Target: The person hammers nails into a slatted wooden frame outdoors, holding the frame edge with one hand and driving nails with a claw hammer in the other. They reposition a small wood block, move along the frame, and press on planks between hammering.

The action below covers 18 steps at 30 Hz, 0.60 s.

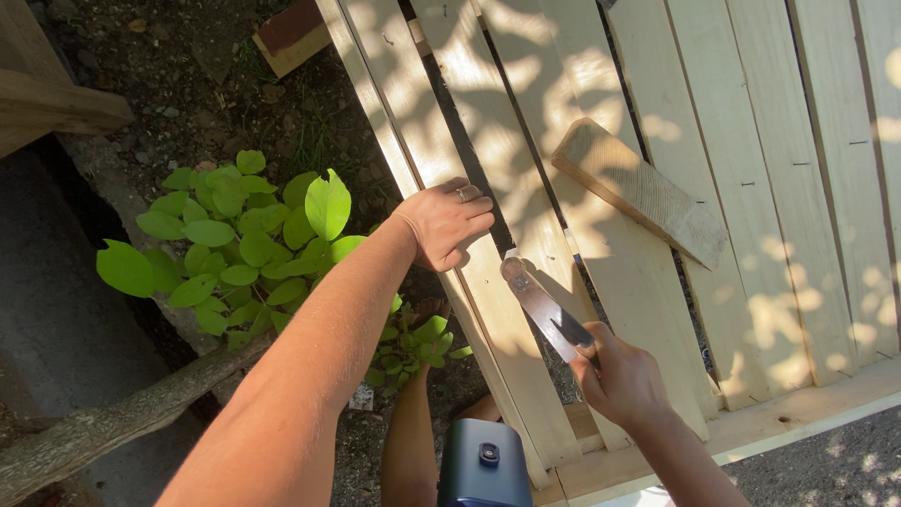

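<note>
My left hand, with a ring on one finger, rests palm-down on a pale wooden slat of a slatted wood panel, fingers curled over its edge. My right hand grips the handle of a hammer. The hammer head is against the same slat just below my left hand, near a gap between slats.
A loose short board lies diagonally across the slats. A leafy green plant grows to the left, over dirt ground and a branch. A dark device is at the bottom centre. Another wood scrap lies at the top.
</note>
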### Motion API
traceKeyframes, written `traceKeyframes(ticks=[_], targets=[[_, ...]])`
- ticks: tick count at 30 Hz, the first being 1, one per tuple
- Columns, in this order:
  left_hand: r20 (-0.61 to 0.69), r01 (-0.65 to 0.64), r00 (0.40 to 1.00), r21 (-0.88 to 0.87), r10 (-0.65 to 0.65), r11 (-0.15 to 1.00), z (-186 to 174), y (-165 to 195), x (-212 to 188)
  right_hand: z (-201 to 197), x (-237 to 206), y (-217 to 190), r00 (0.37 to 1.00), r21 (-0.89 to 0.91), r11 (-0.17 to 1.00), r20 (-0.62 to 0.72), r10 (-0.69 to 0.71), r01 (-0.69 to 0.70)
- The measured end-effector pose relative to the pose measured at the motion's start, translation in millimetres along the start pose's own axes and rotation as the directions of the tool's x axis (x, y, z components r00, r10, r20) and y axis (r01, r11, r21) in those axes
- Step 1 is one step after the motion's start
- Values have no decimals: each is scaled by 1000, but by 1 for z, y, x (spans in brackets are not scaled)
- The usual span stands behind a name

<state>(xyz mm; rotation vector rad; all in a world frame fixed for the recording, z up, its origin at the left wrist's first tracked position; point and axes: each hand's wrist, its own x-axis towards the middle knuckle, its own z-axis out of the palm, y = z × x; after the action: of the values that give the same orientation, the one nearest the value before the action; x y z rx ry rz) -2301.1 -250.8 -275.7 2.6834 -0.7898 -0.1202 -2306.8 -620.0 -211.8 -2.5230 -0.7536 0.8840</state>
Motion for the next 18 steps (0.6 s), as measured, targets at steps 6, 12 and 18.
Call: traceKeyframes(ticks=[6,12,18], targets=[[-3,-9,1000,-58,9,998,0,1,-2,11,10,-23,1000,-32,999,-10,-25,25],[-58,-14,998,-1,14,1000,3,-3,-1,-1,7,-33,997,178,982,-37,69,-62],[-46,-19,999,-8,19,1000,7,-6,-2,21,1,-28,1000,22,1000,6,3,-3]])
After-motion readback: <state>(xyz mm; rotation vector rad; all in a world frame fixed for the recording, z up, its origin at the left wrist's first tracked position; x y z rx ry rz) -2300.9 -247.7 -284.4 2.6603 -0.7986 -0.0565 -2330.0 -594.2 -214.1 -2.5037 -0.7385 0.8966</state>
